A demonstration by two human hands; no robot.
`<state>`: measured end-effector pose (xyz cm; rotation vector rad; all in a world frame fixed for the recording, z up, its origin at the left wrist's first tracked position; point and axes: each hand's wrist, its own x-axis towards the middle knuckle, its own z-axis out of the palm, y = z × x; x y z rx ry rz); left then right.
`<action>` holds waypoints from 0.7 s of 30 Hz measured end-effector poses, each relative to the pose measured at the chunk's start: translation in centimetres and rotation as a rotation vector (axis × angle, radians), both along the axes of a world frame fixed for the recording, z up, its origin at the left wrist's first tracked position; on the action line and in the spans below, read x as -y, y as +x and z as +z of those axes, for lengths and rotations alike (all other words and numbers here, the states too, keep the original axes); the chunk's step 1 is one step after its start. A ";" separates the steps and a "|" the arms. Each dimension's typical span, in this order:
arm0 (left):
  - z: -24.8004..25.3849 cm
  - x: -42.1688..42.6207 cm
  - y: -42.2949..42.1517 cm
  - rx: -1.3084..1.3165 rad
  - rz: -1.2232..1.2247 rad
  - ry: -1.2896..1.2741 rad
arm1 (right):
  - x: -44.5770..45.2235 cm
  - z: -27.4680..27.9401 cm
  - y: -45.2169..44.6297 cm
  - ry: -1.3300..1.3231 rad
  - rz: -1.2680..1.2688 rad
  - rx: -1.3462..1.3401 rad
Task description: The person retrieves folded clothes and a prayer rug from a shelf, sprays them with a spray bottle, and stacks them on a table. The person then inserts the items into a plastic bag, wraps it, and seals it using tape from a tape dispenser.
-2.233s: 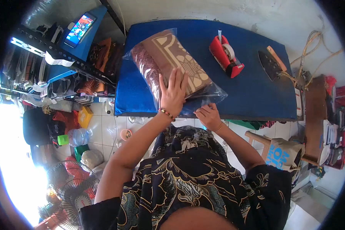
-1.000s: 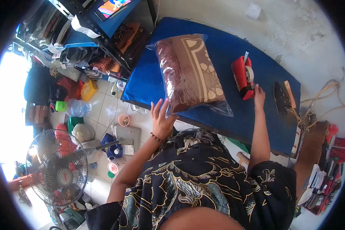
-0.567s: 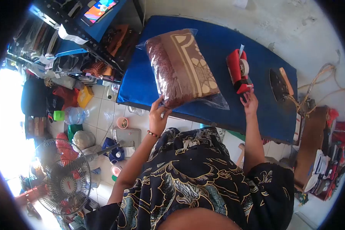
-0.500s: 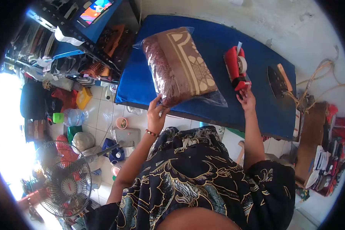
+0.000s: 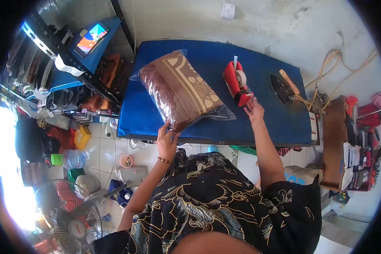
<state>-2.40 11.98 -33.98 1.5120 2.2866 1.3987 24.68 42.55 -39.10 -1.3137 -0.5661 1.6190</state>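
Note:
On the blue cloth-covered table lies a brown and cream patterned textile [image 5: 173,91], folded inside a clear plastic bag [image 5: 225,112]. My left hand [image 5: 167,142] is closed on the bag's near corner, thumb and fingers pinching the plastic. To the right stands a red tape dispenser [image 5: 231,80] carrying a roll of tape [image 5: 241,78]. My right hand [image 5: 255,111] is at its near, cutter end, with fingertips pinched where the tape comes out; the tape end itself is hard to make out.
An iron [image 5: 281,89] with a wooden handle lies at the table's [image 5: 207,48] right, its cord running to the wall. A lit phone [image 5: 91,40] rests on the left shelf among stacked cloth. A standing fan [image 5: 76,224] and a water bottle [image 5: 74,159] are at lower left.
My view has tilted up and shifted right, so the table sits lower and further left in the picture. Both hands keep their places at the bag and the dispenser.

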 end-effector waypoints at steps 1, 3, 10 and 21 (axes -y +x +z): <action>0.2 -0.1 0.0 0.009 -0.003 0.000 | 0.1 1.0 0.0 0.017 -0.026 -0.018; 0.5 0.0 0.1 0.030 -0.005 -0.005 | 0.8 3.8 -0.5 0.081 0.015 0.012; 0.2 -0.1 0.1 0.011 0.023 -0.042 | 2.0 0.1 -0.6 -0.096 0.073 0.131; 0.9 -0.1 0.2 0.016 0.034 -0.085 | 5.3 -1.8 1.8 -0.047 0.578 0.247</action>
